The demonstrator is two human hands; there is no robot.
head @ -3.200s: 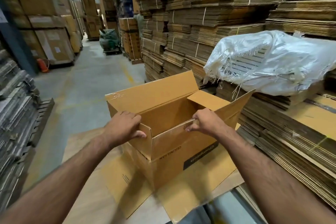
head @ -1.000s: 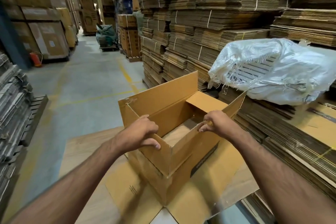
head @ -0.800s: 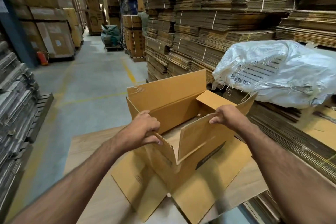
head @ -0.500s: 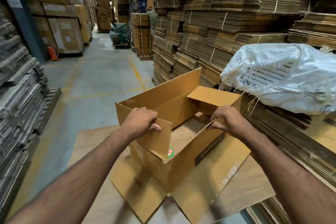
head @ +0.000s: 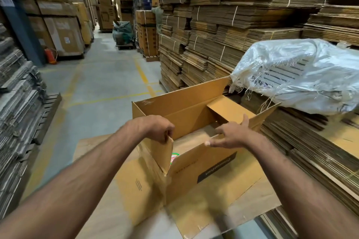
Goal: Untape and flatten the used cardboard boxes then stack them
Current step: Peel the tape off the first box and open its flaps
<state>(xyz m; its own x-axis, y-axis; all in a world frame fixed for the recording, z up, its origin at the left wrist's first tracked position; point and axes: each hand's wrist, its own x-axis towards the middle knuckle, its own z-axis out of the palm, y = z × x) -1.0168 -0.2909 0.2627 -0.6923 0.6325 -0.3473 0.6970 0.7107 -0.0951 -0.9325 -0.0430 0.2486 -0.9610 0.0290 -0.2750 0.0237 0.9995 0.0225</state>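
An open brown cardboard box (head: 206, 163) with a black label stands on a flat cardboard sheet (head: 258, 198) in front of me. Its flaps stand up and its lower flaps spread out on the sheet. My left hand (head: 157, 129) pinches the top edge of the near-left end flap, which hangs inward. My right hand (head: 230, 136) rests with spread fingers on the top edge of the near long wall. Through the open inside I see the surface below.
Tall stacks of tied flattened cartons (head: 223, 25) fill the right side, with a white woven sack (head: 299, 75) lying on them. More bundles (head: 17, 103) line the left. A concrete aisle (head: 101, 83) with yellow lines runs ahead toward stacked boxes and a red extinguisher (head: 50, 55).
The box has been skewed and pulled about on the sheet. My left hand shifted from the corner to pinching the end flap; my right hand's fingers spread out along the near wall.
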